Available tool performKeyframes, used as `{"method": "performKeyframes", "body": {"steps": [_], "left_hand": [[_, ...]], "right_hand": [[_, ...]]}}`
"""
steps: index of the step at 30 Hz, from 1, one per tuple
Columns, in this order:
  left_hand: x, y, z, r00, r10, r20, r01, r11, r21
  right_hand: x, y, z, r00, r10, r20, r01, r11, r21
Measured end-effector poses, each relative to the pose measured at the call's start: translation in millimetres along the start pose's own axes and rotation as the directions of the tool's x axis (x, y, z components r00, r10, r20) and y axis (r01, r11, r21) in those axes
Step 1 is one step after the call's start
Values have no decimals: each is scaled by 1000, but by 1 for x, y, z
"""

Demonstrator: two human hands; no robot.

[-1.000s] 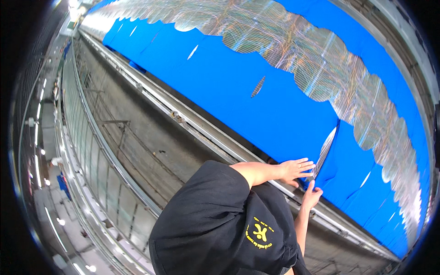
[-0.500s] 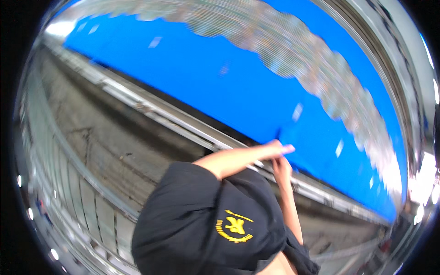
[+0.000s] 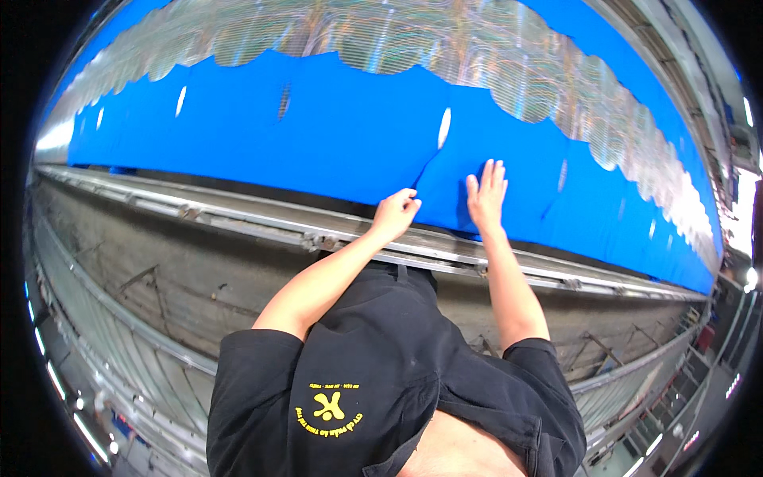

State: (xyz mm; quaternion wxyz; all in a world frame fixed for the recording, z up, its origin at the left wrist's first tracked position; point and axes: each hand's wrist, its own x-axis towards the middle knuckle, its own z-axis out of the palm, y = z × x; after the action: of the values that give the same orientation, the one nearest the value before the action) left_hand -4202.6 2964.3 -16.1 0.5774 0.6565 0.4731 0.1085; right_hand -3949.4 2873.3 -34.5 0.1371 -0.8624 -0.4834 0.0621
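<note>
Left hand (image 3: 395, 213) was curled shut, fingers pinched together on the near edge of the blue fabric (image 3: 318, 135), at the foot of a slit or fold line running up from the pinch. What sat inside the fist beyond the cloth edge could not be told. Right hand (image 3: 486, 195) lay just to the right of the pinch, flat and open, fingers (image 3: 493, 171) spread and pressing the fabric down; it clamped nothing.

Just above the slit, a pale oval mark (image 3: 443, 127) showed on the cloth; similar marks were scattered further out to either side. Beyond those, along the far edge of the fabric, ran a scalloped band of shimmering sheer material (image 3: 477, 48).

Directly below both hands, the fabric edge hung over a long metal rail (image 3: 238, 222), with a grey machine bed (image 3: 159, 278) nearer the person. The black shirt (image 3: 381, 381) filled the foreground.

Risk, as judged: if the pinch pulled sideways while the flat hand slipped, the slit could lengthen or the cloth could skew off the rail. A loose edge might also snag on the rail brackets.
</note>
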Motion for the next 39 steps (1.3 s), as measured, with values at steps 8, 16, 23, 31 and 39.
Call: {"method": "performKeyframes", "body": {"steps": [8, 16, 23, 31, 39], "left_hand": [[-22, 1, -29, 993, -78, -88, 79, 997, 5], [-63, -25, -130, 963, -267, 42, 261, 877, -402], [-82, -37, -278, 972, -154, -179, 28, 829, -558], [-71, -111, -463, 980, -164, -110, 78, 833, -548], [-61, -140, -528, 975, -216, 50, 210, 830, -516]], "right_hand": [[-21, -114, 32, 935, -343, 89, 349, 935, -66], [-26, -136, 30, 953, -301, 27, 293, 944, 154], [-18, -337, 32, 872, -488, -39, 430, 725, 537], [-37, -516, 141, 988, -95, 125, 67, 974, 215], [-28, -514, 138, 967, 75, 244, -174, 893, 415]]}}
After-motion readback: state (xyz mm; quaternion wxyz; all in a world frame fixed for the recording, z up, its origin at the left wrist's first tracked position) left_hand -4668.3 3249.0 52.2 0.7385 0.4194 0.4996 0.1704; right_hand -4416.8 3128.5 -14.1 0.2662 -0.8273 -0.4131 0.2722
